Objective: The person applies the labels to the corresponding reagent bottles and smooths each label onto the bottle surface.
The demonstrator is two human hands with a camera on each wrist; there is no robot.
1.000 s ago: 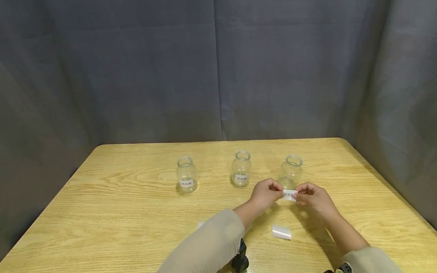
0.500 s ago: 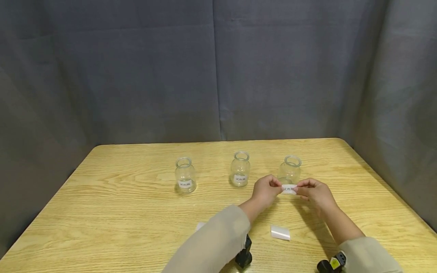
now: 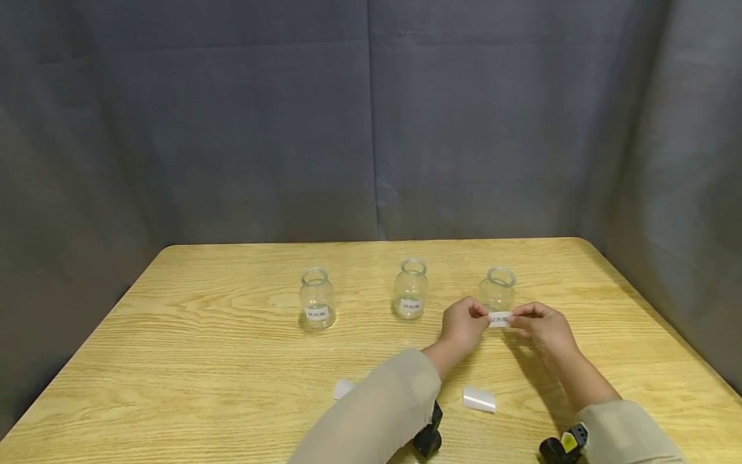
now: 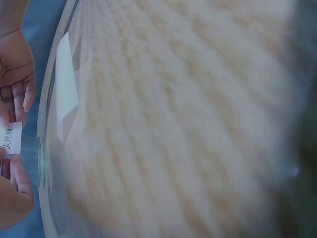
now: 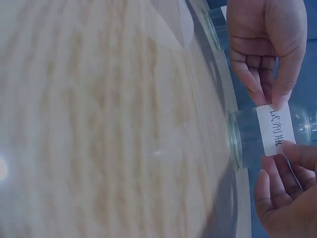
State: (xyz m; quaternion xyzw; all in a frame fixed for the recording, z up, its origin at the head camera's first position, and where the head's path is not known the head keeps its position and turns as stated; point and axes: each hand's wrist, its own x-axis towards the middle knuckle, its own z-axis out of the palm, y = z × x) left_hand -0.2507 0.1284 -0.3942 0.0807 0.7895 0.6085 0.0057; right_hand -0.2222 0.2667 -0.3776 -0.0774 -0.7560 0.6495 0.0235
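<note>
Between both hands a small white label (image 3: 499, 319) with dark handwritten characters is stretched out flat. My left hand (image 3: 464, 325) pinches its left end, and my right hand (image 3: 547, 332) pinches its right end. Just behind it stands the rightmost clear glass jar (image 3: 496, 291), upright, its lower front covered by label and fingers in the head view. In the right wrist view the label (image 5: 272, 130) overlaps the jar's lower wall (image 5: 247, 134), thumbs (image 5: 281, 96) on its front face. The left wrist view catches the label (image 4: 14, 138) at its edge.
Two more glass jars with similar white labels, a middle jar (image 3: 410, 290) and a left jar (image 3: 317, 298), stand upright on the wooden table (image 3: 220, 367). A curled backing paper (image 3: 478, 399) lies between the forearms. Another white scrap (image 3: 343, 388) is partly behind the left sleeve (image 3: 377, 412).
Both hands have raised the label slightly toward the right jar and levelled it from a tilted position. The left forearm has shifted right, uncovering more of the white scrap.
</note>
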